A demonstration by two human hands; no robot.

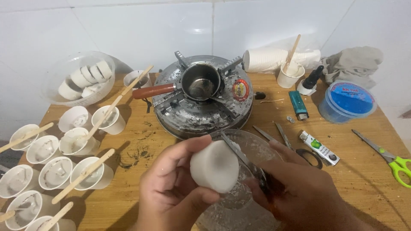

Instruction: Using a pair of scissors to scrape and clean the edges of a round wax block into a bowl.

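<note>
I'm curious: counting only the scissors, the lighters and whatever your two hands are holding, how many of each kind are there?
Scissors: 2 (green-handled, black-handled)
Lighters: 2 (blue, white and green)
Knife, held by the right hand: 1
White candle, held by the left hand: 1
Total: 6

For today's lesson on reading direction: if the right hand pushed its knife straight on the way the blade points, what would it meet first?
The right hand aims the knife up-left over the white wax block. Beyond it, probably the stove; depth is unclear.
</note>
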